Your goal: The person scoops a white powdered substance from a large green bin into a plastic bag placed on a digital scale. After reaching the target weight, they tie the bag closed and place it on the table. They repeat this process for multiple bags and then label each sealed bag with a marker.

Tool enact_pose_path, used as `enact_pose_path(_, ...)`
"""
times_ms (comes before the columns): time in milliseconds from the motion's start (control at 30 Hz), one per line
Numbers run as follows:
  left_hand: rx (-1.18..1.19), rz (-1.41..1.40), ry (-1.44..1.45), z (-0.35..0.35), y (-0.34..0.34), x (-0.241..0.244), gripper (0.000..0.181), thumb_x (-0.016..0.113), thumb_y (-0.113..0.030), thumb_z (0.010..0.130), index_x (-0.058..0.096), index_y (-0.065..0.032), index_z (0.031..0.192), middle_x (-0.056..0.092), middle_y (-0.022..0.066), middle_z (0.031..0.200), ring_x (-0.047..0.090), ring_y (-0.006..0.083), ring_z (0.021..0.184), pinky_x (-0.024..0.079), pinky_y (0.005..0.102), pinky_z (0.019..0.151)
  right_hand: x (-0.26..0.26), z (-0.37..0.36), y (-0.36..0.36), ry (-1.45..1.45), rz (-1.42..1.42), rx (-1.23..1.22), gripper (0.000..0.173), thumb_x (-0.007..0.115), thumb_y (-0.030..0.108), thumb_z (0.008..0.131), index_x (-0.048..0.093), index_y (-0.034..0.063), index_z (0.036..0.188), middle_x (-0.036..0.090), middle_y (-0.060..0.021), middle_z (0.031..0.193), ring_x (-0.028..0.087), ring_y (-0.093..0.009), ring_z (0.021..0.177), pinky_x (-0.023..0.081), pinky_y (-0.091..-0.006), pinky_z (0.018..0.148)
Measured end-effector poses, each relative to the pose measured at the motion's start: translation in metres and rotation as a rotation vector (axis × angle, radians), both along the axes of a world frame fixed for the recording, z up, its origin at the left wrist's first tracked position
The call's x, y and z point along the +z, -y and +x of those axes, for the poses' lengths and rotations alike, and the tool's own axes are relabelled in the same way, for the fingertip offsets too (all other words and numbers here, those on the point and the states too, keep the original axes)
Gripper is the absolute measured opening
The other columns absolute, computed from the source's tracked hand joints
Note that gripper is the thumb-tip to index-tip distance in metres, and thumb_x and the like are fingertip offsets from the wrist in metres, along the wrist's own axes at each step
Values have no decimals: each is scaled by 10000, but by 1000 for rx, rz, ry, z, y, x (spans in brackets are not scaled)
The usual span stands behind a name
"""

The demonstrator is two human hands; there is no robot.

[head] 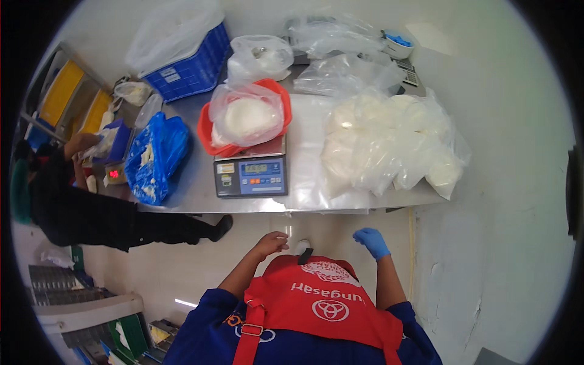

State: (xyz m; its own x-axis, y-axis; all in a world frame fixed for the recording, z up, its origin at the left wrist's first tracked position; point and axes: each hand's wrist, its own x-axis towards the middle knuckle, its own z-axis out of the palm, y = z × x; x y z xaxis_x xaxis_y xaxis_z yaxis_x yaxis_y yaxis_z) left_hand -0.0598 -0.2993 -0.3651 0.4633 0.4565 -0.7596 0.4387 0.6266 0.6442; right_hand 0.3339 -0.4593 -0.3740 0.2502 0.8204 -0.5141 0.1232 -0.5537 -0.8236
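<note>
My bare left hand (272,243) hangs below the front edge of the steel table, fingers loosely curled with nothing seen in them. To the right my right hand (372,243), in a blue glove, is also below the table edge, its fingers bent and partly hidden from view. On the table, a digital scale (250,178) bears a red plastic basket (285,102), which holds a clear plastic bag of white powder (251,116). Several clear bags of pale powder (388,141) lie together at the right.
A blue plastic bag with pale lumps (157,155) sits left of the scale. Behind stand a blue crate (191,68), another bag (260,59), empty clear bags (349,75) and a white bowl (398,44). At the far left a co-worker (91,205) handles a bag beside a small scale (115,174).
</note>
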Motion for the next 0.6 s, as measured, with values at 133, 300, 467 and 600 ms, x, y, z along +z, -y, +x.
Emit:
enact_pose_path(133,-111,13,398,105,-17,103,487,619,-219,978,470,-70,1417,651,121,1185,666,233,1101,531,378,961,213,21,-64,-84,183,241,248,630,199,948,741,-15,890,732,-69,830,679,-150,787,530,-288,745)
enact_pose_path(300,307,34,437,244,-17,209,469,624,-205,970,449,-57,1380,599,137,1243,633,276,1144,533,393,962,297,58,-192,726,811,342,132,662,139,867,734,36,907,713,-103,856,687,-254,839,534,-359,805)
enact_pose_path(467,436,81,535,315,-28,215,267,608,-139,952,519,-67,1193,624,68,970,639,172,803,559,306,703,241,139,-289,1005,488,964,216,664,204,836,709,56,988,706,-179,972,662,-342,955,505,-428,843)
enact_pose_path(600,531,208,619,281,-5,274,128,601,-103,941,516,-86,1035,580,23,805,559,108,616,491,259,539,307,123,-337,636,378,1035,172,647,204,820,666,35,849,662,-158,798,663,-308,833,509,-397,795)
